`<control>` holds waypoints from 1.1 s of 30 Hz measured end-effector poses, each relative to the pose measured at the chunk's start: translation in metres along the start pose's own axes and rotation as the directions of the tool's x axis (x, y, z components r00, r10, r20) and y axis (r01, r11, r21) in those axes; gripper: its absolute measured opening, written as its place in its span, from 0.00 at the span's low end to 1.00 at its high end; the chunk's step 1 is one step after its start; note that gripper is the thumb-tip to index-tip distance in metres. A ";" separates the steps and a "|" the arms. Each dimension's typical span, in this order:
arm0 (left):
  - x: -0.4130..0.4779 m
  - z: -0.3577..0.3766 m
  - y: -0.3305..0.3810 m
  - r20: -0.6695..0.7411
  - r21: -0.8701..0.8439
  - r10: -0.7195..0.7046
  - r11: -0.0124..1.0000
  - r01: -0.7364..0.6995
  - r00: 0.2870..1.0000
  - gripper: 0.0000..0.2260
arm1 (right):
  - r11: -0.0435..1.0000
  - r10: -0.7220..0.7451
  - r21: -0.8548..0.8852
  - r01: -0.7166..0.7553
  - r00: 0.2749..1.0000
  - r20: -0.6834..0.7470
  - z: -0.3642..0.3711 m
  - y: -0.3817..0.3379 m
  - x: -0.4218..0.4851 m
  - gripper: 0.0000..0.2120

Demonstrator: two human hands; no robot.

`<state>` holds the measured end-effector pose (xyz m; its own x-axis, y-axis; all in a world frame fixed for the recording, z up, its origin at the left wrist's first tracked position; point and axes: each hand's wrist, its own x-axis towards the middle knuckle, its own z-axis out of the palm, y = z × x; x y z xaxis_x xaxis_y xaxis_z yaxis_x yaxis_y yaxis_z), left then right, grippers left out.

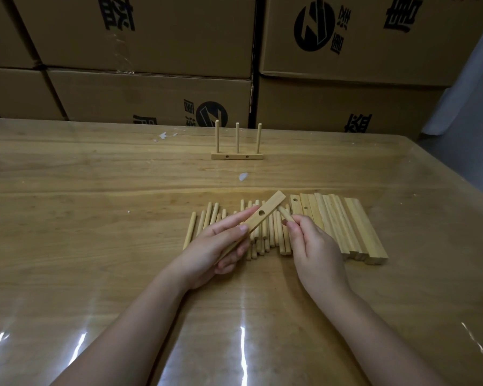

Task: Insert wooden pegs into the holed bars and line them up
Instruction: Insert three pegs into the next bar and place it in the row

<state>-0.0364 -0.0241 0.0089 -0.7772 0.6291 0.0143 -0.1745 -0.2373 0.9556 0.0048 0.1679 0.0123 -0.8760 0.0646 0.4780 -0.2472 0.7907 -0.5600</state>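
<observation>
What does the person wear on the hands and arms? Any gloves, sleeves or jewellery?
Nothing that shows. The left hand and right hand are bare, without gloves or rings. Both forearms are bare to the frame edge: no sleeve, watch or bracelet.

holed bar [265,215]: pale wood, one hole showing, raised aslant | single peg [284,212]: just beside it | loose pegs [207,218]: lying side by side beneath | spare bars [346,227]: row, right | finished bar [237,156]: three upright pegs, far centre
</observation>
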 end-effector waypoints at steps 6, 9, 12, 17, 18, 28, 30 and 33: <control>0.001 -0.001 -0.003 -0.004 0.024 0.007 1.000 -0.007 1.000 0.19 | 0.997 0.041 0.067 -0.042 0.999 0.019 0.001 0.005 0.002 0.12; 0.001 -0.001 -0.003 0.004 0.014 0.006 1.000 -0.006 1.000 0.19 | 0.986 0.083 0.142 -0.087 0.996 0.037 0.002 0.006 0.002 0.11; 0.001 -0.002 -0.003 0.009 0.012 0.004 1.000 -0.004 1.000 0.19 | 0.970 0.132 0.199 -0.142 0.989 0.060 0.003 0.007 0.003 0.10; 0.001 -0.002 -0.002 0.012 -0.001 0.000 1.000 0.000 1.000 0.20 | 0.928 0.183 0.304 -0.216 0.974 0.133 0.000 0.005 0.005 0.10; 0.001 -0.002 -0.002 0.013 -0.004 0.000 1.000 0.000 1.000 0.20 | 0.923 0.189 0.311 -0.226 0.971 0.147 -0.001 0.005 0.005 0.10; 0.001 -0.001 -0.001 -0.003 0.002 0.009 1.000 -0.009 1.000 0.20 | 0.773 0.251 0.517 -0.368 0.926 0.283 0.002 0.004 0.005 0.14; 0.001 0.000 -0.002 -0.010 0.008 0.006 1.000 -0.006 1.000 0.19 | 0.842 0.198 0.452 -0.295 0.948 0.249 0.003 0.005 0.003 0.08; 0.001 -0.001 -0.003 -0.006 0.023 -0.004 1.000 0.004 1.000 0.20 | 0.922 0.124 0.348 -0.171 0.980 0.154 0.005 0.003 0.000 0.01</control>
<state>-0.0376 -0.0232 0.0058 -0.7804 0.6252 0.0090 -0.1634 -0.2178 0.9622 0.0020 0.1676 0.0073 -0.9531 0.0674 0.2950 -0.2222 0.5058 -0.8335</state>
